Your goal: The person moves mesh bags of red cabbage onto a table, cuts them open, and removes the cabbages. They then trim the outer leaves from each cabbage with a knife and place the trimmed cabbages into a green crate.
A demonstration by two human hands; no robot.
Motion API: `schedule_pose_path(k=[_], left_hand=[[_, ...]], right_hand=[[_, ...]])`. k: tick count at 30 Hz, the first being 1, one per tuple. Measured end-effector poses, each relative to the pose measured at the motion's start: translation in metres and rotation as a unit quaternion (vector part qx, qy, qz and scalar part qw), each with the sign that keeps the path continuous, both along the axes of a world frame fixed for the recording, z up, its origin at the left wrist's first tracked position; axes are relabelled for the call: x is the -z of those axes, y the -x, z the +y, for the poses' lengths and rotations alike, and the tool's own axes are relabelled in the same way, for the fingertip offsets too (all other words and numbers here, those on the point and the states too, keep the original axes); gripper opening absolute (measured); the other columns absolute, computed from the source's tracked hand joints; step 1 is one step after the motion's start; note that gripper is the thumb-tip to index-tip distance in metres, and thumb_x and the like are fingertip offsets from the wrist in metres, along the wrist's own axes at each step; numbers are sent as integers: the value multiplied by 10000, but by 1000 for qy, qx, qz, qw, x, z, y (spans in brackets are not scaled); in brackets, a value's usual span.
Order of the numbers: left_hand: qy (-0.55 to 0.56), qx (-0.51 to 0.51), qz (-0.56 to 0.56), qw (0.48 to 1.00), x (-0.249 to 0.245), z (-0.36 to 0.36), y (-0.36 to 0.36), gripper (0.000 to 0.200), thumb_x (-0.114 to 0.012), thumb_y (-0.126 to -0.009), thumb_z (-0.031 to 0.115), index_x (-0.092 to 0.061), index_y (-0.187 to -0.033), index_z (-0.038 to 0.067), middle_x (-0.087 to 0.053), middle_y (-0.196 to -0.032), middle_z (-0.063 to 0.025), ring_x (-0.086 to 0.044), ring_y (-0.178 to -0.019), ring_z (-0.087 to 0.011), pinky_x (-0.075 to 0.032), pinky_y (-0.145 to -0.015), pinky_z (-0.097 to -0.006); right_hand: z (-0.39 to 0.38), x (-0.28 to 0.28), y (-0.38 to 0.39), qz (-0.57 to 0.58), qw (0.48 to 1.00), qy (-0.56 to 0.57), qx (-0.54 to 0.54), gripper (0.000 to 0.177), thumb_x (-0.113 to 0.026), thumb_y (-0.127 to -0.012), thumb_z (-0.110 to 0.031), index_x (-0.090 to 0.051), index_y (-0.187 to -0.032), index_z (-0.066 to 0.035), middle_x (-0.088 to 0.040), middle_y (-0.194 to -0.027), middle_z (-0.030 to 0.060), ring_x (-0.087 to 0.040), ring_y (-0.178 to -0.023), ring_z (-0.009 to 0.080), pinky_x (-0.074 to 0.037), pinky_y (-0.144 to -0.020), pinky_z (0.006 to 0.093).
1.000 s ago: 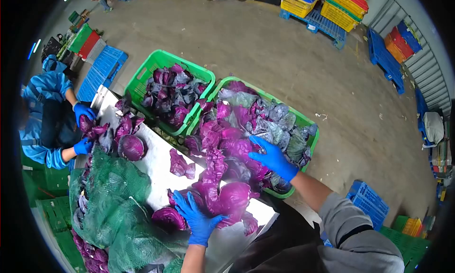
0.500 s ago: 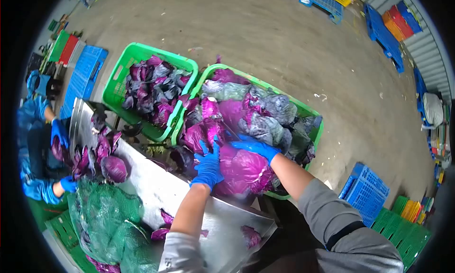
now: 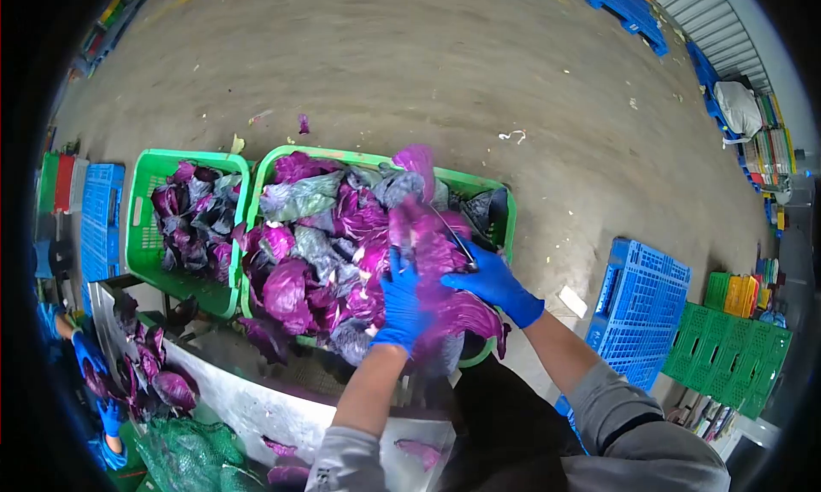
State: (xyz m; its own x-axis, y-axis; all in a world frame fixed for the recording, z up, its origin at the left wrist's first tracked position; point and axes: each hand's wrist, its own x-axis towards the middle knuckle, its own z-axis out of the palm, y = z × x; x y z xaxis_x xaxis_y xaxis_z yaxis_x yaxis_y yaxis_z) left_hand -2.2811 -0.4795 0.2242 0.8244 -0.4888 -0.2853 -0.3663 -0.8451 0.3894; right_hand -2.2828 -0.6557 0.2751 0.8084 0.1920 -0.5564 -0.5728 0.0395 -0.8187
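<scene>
My left hand [image 3: 400, 308], in a blue glove, presses on the side of a motion-blurred red cabbage [image 3: 438, 274] with loose outer leaves. Its fingertips point away from me, and the thumb is hidden. On the other side, my right hand [image 3: 496, 285], also gloved in blue, is closed around a knife [image 3: 453, 234] whose thin blade slants up and left against the purple leaves; the handle is mostly covered. A large green crate [image 3: 512, 235] full of red cabbage leaves lies beneath both hands. One purple leaf [image 3: 416, 163] stands up at the far side, blurred.
A smaller green crate [image 3: 137, 227] of leaves adjoins on the left. The metal table [image 3: 231, 368] carries cabbage pieces and a green net bag [image 3: 192, 453]. A co-worker's gloved hands [image 3: 88, 353] hold leaves at far left. A blue pallet [image 3: 646, 300] stands at right.
My view has swung right, and both hands with the cabbage are now farther over the large crate. The cabbage has turned, and its leaves spread loosely upward.
</scene>
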Motion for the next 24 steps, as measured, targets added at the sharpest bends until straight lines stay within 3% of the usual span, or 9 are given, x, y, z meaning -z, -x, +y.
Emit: schedule_pose_path(k=[2, 4, 8, 11, 15, 18, 20, 21, 24], left_hand=[[-121, 78, 32, 989, 25, -24, -9, 796, -572, -733, 558, -339, -1422, 234, -135, -1526, -158, 32, -1400, -427, -115, -1024, -689], [-219, 80, 57, 971, 37, -46, -18, 810, -560, -754, 540, -272, -1450, 240, -110, -1536, -135, 58, -1399, -427, -73, -994, -742], [-172, 12, 97, 980, 81, -60, -19, 764, -585, -782, 379, -266, -1461, 231, 44, -1543, -155, 50, -1389, -462, -122, -966, -757], [-136, 1, -21, 990, 125, -62, -11, 798, -624, -741, 344, -287, -1449, 193, 45, -1535, -175, 58, -1381, -480, -97, -960, -773], [-179, 16, 21, 984, 78, -63, -22, 960, -724, -593, 469, -342, -1429, 193, 41, -1525, -206, 45, -1380, -479, -115, -961, -772], [-207, 49, 54, 976, 53, -58, -21, 952, -728, -590, 567, -399, -1392, 175, 7, -1524, -207, 14, -1386, -461, -136, -994, -735], [-216, 43, 52, 974, 40, -56, -17, 959, -731, -587, 575, -399, -1392, 174, -25, -1522, -207, -4, -1390, -451, -135, -998, -729], [-223, 45, 55, 972, 36, -54, -16, 967, -733, -583, 583, -399, -1392, 173, -57, -1520, -207, -21, -1393, -441, -134, -1003, -723], [-121, 1, 10, 993, 10, -40, 2, 881, -678, -717, 466, -312, -1424, 91, -132, -1499, -228, -76, -1391, -430, -125, -1039, -679]], right_hand=[[-17, 33, 11, -196, 915, 350, -43, 746, -684, -786, -216, -315, -1430, -147, -488, -1332, 163, -508, -1196, 290, -431, -964, 387], [-11, 67, 15, -172, 920, 353, -19, 706, -645, -788, -208, -333, -1421, -187, -457, -1354, 175, -484, -1212, 329, -413, -980, 406], [14, 119, 18, -71, 867, 494, 9, 638, -624, -800, -148, -387, -1387, -228, -508, -1289, 147, -585, -1043, 343, -513, -772, 404], [7, 142, 13, -137, 851, 507, 20, 668, -629, -787, -141, -369, -1395, -239, -503, -1290, 145, -595, -1022, 339, -518, -750, 402], [-1, 119, 5, -161, 887, 430, 46, 701, -647, -770, -159, -352, -1401, -233, -504, -1286, 147, -597, -1033, 329, -519, -759, 392], [-10, 85, 9, -203, 863, 461, 49, 692, -654, -775, -189, -359, -1399, -226, -509, -1282, 149, -617, -986, 308, -517, -754, 384], [-20, 46, 7, -164, 861, 479, -52, 610, -608, -796, -238, -406, -1370, -195, -514, -1294, 161, -619, -991, 333, -510, -809, 398], [-27, 35, 0, -114, 889, 438, -73, 602, -630, -793, -284, -430, -1353, -192, -556, -1237, 157, -645, -871, 334, -520, -748, 414], [-30, 24, -54, -245, 870, 425, 51, 621, -664, -790, -358, -443, -1334, -155, -560, -1211, 169, -621, -942, 349, -506, -771, 443]])
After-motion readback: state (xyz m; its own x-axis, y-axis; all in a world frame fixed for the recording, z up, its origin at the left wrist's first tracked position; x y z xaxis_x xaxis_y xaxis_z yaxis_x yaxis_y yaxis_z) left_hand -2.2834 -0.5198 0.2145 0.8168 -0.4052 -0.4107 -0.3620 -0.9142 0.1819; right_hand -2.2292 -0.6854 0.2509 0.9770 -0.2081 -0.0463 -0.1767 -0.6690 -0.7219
